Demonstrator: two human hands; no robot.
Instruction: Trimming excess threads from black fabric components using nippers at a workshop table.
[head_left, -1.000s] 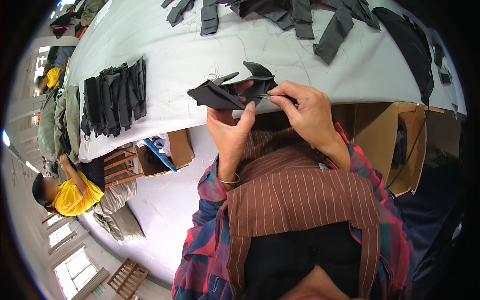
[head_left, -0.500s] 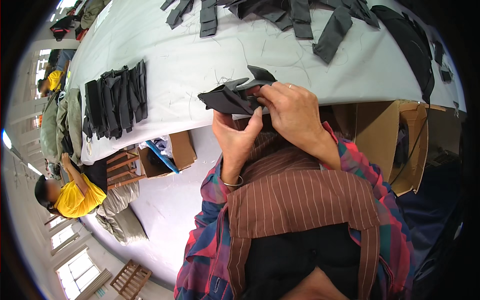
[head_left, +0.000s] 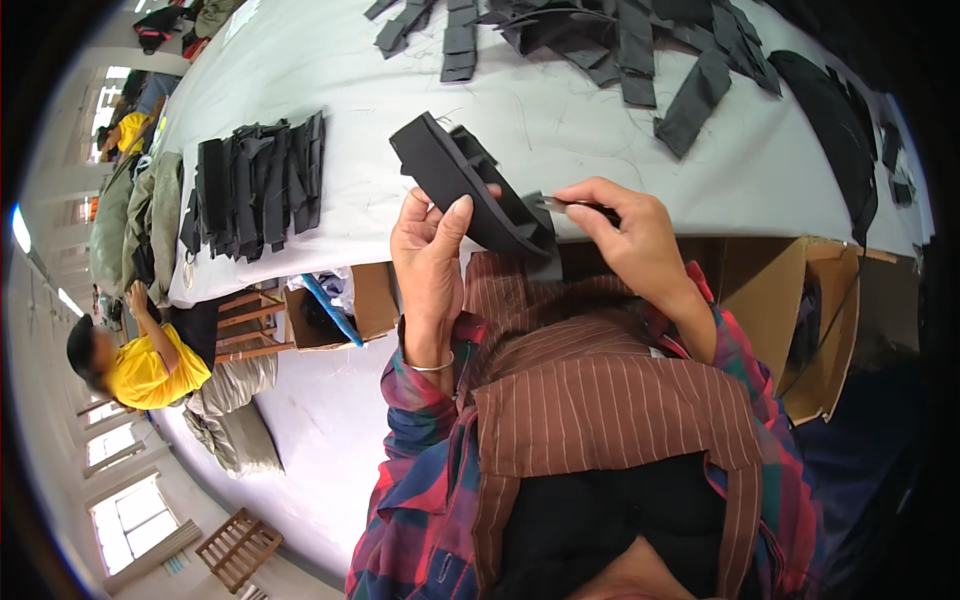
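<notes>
My left hand (head_left: 432, 245) grips a folded dark grey fabric piece (head_left: 470, 190), thumb on its near face and fingers behind it. The piece slants down from upper left to lower right above the table's near edge, its layered folds standing apart along the right side. In my right hand (head_left: 630, 225) is a pair of small thread snips (head_left: 597, 210), mostly covered by the fingers. Their metal tip meets or nearly meets the fabric's lower right end; exact contact cannot be made out.
A row of dark fabric pieces (head_left: 258, 185) lies on the white-covered table (head_left: 360, 180) at left. More dark strips (head_left: 635, 50) and loose threads lie at the far side. Cardboard boxes (head_left: 760, 300) stand below the edge. A person in yellow (head_left: 155, 370) works at far left.
The fabric piece has turned from lying crosswise to slanting steeply, and my left hand has shifted left. My right hand has come off the fabric, and the snips now show in it.
</notes>
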